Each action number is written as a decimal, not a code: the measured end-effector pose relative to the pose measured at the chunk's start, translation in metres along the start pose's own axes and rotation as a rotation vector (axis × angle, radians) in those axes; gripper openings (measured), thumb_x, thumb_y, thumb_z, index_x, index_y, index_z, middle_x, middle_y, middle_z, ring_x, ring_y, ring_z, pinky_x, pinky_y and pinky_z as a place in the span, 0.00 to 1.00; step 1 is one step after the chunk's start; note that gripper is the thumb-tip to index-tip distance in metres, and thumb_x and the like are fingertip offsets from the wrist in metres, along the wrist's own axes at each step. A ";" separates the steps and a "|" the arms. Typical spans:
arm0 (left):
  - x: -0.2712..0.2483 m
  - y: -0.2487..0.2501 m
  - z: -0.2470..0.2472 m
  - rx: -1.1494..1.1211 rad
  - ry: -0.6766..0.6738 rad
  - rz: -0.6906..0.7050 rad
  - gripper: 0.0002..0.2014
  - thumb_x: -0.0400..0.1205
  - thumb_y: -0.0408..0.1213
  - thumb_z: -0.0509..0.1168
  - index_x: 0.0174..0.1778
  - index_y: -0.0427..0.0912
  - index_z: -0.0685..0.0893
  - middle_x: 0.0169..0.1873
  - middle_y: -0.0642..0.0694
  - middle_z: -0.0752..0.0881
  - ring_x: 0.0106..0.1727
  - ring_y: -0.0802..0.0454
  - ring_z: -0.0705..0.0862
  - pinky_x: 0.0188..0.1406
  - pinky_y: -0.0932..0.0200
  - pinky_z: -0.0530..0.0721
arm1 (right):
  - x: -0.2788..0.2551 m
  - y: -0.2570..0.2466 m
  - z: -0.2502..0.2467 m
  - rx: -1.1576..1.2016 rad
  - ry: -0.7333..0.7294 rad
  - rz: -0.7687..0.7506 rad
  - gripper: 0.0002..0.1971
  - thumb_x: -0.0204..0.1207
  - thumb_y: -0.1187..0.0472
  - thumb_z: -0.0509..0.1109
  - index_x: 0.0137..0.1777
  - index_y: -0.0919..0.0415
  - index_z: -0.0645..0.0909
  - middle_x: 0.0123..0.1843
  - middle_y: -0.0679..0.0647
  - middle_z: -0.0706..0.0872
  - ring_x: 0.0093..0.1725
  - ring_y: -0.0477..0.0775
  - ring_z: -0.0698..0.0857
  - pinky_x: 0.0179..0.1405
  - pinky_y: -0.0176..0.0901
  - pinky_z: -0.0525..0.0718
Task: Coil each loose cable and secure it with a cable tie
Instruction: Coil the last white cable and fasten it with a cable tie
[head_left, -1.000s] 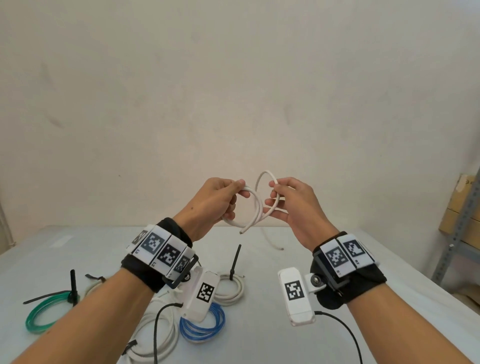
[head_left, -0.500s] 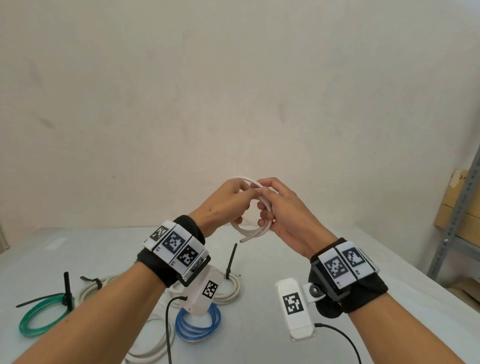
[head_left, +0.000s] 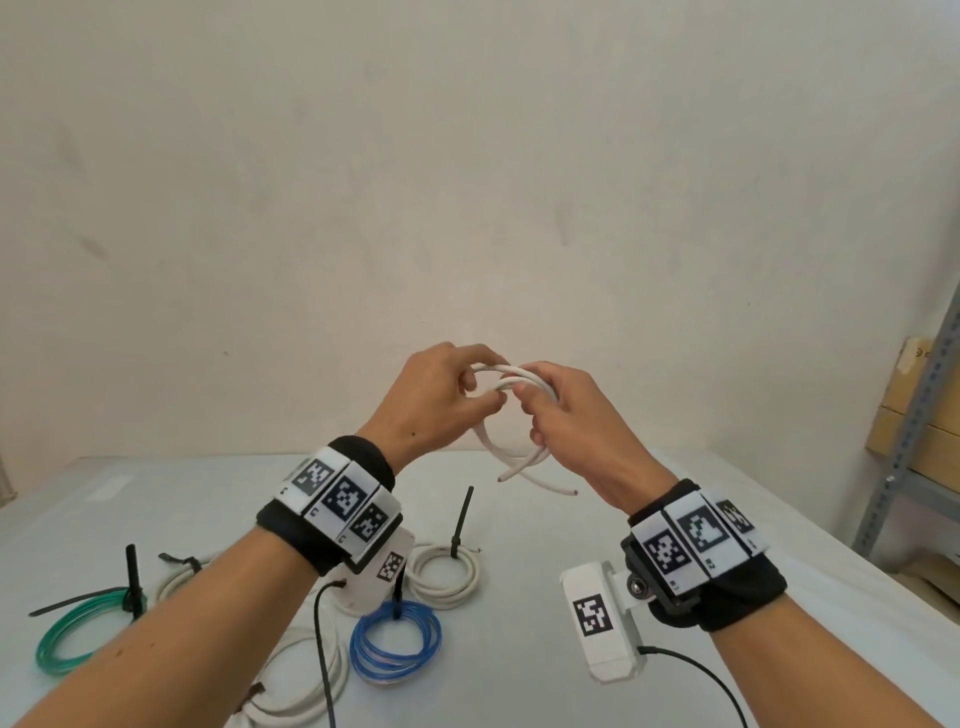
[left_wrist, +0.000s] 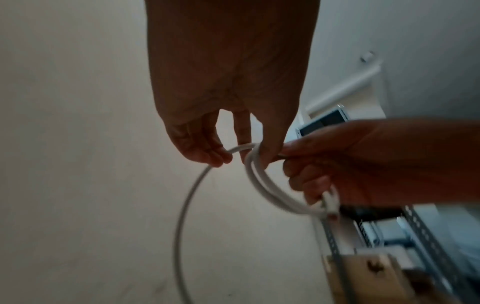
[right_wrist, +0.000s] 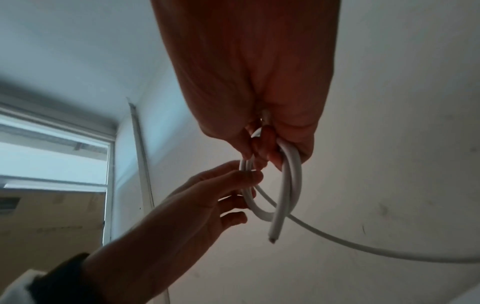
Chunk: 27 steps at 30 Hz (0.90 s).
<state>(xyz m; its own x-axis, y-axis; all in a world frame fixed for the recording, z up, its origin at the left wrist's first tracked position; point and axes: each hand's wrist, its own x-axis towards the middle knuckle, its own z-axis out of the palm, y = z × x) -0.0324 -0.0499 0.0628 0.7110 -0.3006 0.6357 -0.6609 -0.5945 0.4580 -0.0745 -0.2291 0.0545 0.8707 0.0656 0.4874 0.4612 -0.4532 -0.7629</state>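
Both hands hold a white cable (head_left: 511, 452) wound into a small coil in the air above the table. My left hand (head_left: 452, 397) pinches the top strand of the white cable (left_wrist: 262, 183) on the coil's left side. My right hand (head_left: 561, 415) grips the bundled loops of the white cable (right_wrist: 289, 185) on the coil's right side. Two free cable ends (head_left: 540, 480) stick out below the coil. On the table lie coils with black ties on them: a green coil (head_left: 78, 636), a blue coil (head_left: 397, 649) and a white coil (head_left: 444, 574).
More white cable (head_left: 298, 686) lies under my left forearm, and another white coil (head_left: 179, 579) sits behind the green one. The grey table (head_left: 519, 597) reaches a plain wall. A metal shelf with cardboard boxes (head_left: 914, 431) stands at the right.
The hands have come together from about a hand's width apart. The open loops have closed into a tighter coil, now held by both hands, lower than before.
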 end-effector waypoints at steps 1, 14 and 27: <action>0.001 -0.001 -0.001 0.057 0.020 0.028 0.10 0.82 0.52 0.74 0.54 0.53 0.90 0.43 0.49 0.80 0.46 0.55 0.79 0.45 0.59 0.77 | 0.001 -0.003 -0.002 -0.023 0.024 -0.019 0.11 0.90 0.56 0.63 0.57 0.48 0.88 0.34 0.39 0.82 0.35 0.47 0.80 0.42 0.52 0.82; -0.015 0.015 0.027 -0.525 -0.129 -0.281 0.29 0.89 0.62 0.54 0.64 0.35 0.70 0.52 0.42 0.81 0.48 0.52 0.85 0.42 0.68 0.85 | 0.000 -0.004 -0.001 0.180 0.186 -0.035 0.09 0.89 0.57 0.64 0.56 0.53 0.88 0.35 0.40 0.84 0.36 0.48 0.80 0.43 0.50 0.82; -0.012 0.020 0.039 -0.807 -0.149 -0.463 0.16 0.93 0.54 0.55 0.65 0.45 0.75 0.46 0.43 0.77 0.40 0.52 0.76 0.40 0.57 0.76 | -0.003 -0.003 0.003 0.414 0.213 0.020 0.12 0.92 0.61 0.62 0.60 0.61 0.87 0.37 0.48 0.77 0.33 0.47 0.74 0.39 0.45 0.79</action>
<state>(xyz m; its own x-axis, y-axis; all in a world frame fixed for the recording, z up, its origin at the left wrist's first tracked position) -0.0446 -0.0871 0.0406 0.9311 -0.2896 0.2220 -0.2317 0.0008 0.9728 -0.0777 -0.2250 0.0544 0.8457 -0.1431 0.5141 0.5117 -0.0563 -0.8573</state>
